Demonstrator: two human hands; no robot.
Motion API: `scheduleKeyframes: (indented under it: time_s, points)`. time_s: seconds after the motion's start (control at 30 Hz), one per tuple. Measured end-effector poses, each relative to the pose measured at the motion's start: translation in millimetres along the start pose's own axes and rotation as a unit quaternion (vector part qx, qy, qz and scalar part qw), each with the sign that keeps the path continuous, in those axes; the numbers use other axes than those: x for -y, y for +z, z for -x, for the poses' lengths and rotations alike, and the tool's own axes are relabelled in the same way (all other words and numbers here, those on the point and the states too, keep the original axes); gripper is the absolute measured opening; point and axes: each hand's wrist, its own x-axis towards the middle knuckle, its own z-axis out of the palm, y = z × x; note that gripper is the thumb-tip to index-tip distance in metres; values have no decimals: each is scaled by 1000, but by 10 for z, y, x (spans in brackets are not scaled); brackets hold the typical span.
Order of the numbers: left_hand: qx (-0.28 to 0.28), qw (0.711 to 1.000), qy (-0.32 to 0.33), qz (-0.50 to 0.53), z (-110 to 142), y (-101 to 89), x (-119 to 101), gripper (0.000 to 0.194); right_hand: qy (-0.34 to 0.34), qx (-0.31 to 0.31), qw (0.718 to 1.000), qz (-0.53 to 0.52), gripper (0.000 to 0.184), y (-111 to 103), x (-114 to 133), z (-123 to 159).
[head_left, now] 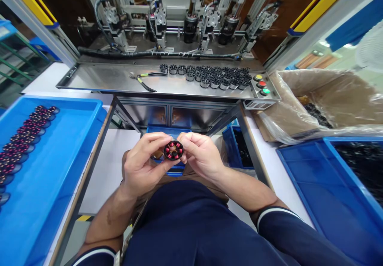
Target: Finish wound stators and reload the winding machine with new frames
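A small round motor stator (173, 150), with a black ring and red windings inside, is held in front of my body with its open face up. My left hand (146, 160) grips its left side between thumb and fingers. At its right rim, my right hand (202, 152) is closed with thumb and fingertips pinched against it; any thin wire between those fingers is too small to make out. On the metal ledge beyond lie pliers (146, 78) with black and yellow-green handles, beside several rows of black ring-shaped parts (215, 74).
A blue tray (68, 138) at left holds rows of red-wound stators (24, 138). Machine fixtures (191, 22) stand behind the ledge. Push buttons (261, 84) sit at its right end. A plastic-lined carton (338, 98) and a blue bin (305, 174) of black parts are at right.
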Motion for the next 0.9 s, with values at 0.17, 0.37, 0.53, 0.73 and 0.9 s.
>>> scheduleKeyframes:
  time_s: [0.17, 0.37, 0.53, 0.73, 0.9]
  points:
    - [19, 998, -39, 47, 39, -12, -56, 58, -59, 15, 997, 56, 39, -41, 15, 4]
    - [14, 933, -187, 306, -9, 44, -87, 37, -411, 73, 833, 363, 17, -152, 200, 3]
    - [93, 810, -405, 414, -59, 131, -98, 45, -511, 106, 709, 474, 7, -247, 319, 17]
    - [28, 834, -395, 385, -56, 166, -143, 37, -511, 146, 724, 440, 20, -380, 381, -12]
    - [2, 842, -387, 377, -74, 175, -157, 37, -415, 138, 849, 295, 68, -480, 347, -92]
